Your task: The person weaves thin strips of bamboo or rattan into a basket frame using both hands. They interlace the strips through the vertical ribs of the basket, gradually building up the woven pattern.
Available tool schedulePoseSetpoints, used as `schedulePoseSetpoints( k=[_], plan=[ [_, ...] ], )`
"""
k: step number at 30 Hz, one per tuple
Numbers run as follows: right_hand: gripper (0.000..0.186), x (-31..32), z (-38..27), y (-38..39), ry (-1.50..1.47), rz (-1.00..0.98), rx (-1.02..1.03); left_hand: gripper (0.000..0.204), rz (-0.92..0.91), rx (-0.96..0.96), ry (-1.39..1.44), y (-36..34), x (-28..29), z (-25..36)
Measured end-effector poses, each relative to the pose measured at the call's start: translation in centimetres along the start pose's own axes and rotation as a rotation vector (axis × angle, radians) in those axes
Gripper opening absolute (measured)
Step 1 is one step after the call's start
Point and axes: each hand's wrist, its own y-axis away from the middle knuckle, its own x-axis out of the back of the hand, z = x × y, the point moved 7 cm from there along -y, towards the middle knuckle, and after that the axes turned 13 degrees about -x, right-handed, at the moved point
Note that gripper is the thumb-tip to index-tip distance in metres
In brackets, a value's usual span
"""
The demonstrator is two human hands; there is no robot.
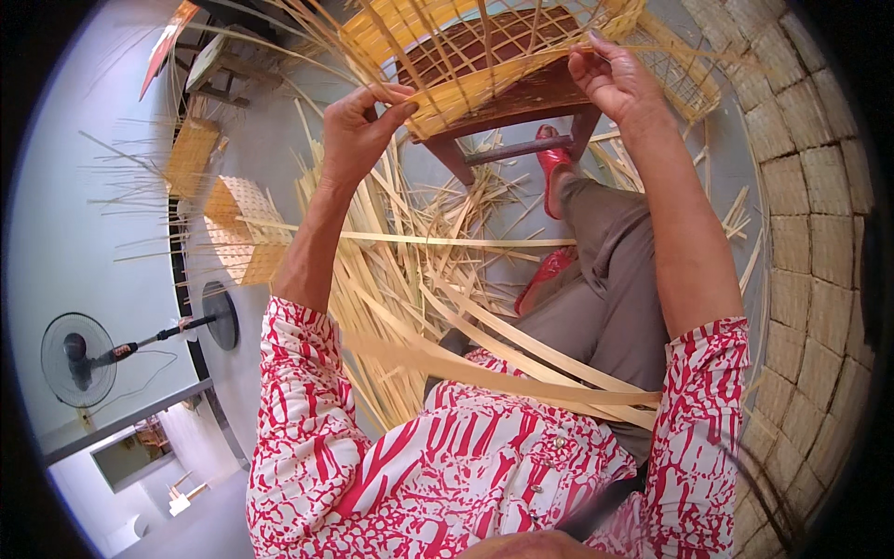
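A half-woven yellow bamboo basket (484, 91) rests on a dark reddish-brown wooden stool (535, 114) at the top of the view. Long loose strip ends spread out from its upper left. At the basket's near left corner my left hand (361, 130) is closed, thumb and fingers pinching the woven edge. My right hand (616, 86) is raised at the near right side, thumb and forefinger pinched on a thin bamboo strip that runs along the weave. Several pale bamboo strips (521, 377) lie across my lap.
Loose bamboo strips (372, 279) cover the floor left of my legs. Woven pieces with loose ends, one a box shape (244, 228), stand farther left. A standing fan (82, 359) is at far left. Stacked woven panels (805, 233) line the right side.
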Motion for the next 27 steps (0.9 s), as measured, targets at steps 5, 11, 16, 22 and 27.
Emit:
schedulePoseSetpoints(
  k=[5,11,16,22,27],
  plan=[
    [0.015,0.0,-0.6,0.3,0.028,0.01,0.087,0.035,0.322,0.028,-0.08,1.6,0.8,2.1],
    [0.012,-1.7,0.4,0.0,-0.009,-0.038,0.064,0.021,0.193,-0.253,-0.206,2.9,-2.2,6.2],
    [0.008,-1.4,0.3,0.8,0.008,-0.06,0.076,0.026,0.064,-0.505,-0.425,-4.4,-7.9,10.0],
    [0.012,-2.3,0.9,3.6,-0.04,-0.01,0.151,0.013,0.119,-0.476,-0.602,-6.9,-8.6,8.4],
    [0.008,-2.2,2.4,4.3,-0.304,-0.095,0.045,0.008,0.208,-0.42,-0.382,-6.8,-7.4,7.1]
  ],
)
